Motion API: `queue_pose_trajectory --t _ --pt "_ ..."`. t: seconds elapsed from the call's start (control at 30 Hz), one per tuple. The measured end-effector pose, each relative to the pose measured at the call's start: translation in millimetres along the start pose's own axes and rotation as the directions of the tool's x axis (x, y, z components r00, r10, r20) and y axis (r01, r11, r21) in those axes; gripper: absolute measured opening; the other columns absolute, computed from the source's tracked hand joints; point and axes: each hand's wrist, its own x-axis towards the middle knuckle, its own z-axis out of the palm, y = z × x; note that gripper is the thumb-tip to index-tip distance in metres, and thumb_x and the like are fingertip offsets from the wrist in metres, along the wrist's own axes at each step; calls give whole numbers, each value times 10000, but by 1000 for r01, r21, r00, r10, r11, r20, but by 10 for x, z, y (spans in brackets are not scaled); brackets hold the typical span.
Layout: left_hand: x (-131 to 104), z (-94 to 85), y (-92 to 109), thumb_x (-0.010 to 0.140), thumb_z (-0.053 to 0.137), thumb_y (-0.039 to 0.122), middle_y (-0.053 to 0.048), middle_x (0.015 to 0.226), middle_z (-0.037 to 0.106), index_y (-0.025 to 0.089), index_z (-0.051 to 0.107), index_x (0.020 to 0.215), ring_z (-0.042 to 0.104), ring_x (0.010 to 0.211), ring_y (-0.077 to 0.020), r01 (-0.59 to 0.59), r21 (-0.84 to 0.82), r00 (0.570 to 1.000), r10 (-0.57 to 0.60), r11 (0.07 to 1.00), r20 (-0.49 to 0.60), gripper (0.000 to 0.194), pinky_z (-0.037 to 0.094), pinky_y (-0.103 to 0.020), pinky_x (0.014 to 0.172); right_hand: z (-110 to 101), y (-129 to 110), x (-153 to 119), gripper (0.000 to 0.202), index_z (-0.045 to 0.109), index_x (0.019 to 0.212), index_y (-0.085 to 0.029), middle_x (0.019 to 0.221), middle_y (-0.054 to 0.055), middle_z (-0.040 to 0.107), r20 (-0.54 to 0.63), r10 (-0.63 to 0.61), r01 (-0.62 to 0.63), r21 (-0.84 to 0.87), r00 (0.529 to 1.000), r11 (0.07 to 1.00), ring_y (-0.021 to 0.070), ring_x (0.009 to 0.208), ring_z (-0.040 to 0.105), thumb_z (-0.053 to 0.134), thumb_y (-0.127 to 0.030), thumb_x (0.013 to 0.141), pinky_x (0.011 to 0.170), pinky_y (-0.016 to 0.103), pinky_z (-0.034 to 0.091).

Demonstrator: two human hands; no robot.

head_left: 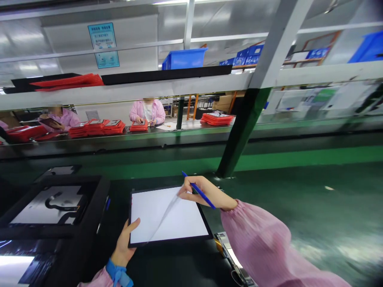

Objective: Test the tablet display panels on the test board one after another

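The black-bordered display panel glows white; the left hand grips its edge, the right hand holds a blue pen and pinches translucent film.

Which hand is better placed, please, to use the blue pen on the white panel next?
Likely the right hand: it holds the blue pen close to the white panel, while the left hand grips the panel's near left corner.

Between ten and eleven o'clock, a blue sign bears rows of Chinese characters, too blurred to read.
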Motion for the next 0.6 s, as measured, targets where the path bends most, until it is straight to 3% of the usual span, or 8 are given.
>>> queue_pose_trajectory --t 0.1,0.23,0.33,0.47,0.6 --pt "-11 4 -1 787 675 99 -64 860 777 131 505 1318 719 947 -281 11 -9 1000 -10 1000 11 558 578 -363 813 53 101 -136 472 399 584 -223 644 30 690 -181 37 -39 -6 983 999 208 664 685 803 -456 662 608 303 500" --pt "-45 25 14 784 675 96 -57 892 781 154 503 1334 726 918 -294 25 -21 1000 -24 999 20 580 585 -387 788 129 307 -255 499 369 594 -231 673 56 718 -344 59 -42 55 937 998 203 636 668 794 -482 669 597 316 489" --pt "-54 34 31 838 645 169 -84 849 780 106 512 1323 734 874 -306 58 -39 998 -56 998 40 506 580 -406 792 195 453 -282 541 345 597 -233 656 53 711 -448 52 -6 103 892 995 196 632 650 818 -492 638 595 313 478" --pt "-31 32 49 903 561 408 -100 800 772 97 565 1274 740 799 -321 51 -97 996 -44 994 74 484 576 -447 783 259 596 -277 531 361 609 -229 659 39 692 -587 44 44 135 809 990 143 549 566 821 -493 634 518 271 425" --pt "-40 74 68 921 528 403 -118 813 767 64 591 1231 740 771 -306 120 -80 989 -113 990 93 464 573 -421 778 268 711 -288 522 375 634 -224 660 -3 652 -715 53 82 153 698 985 90 483 466 821 -496 633 465 235 384"
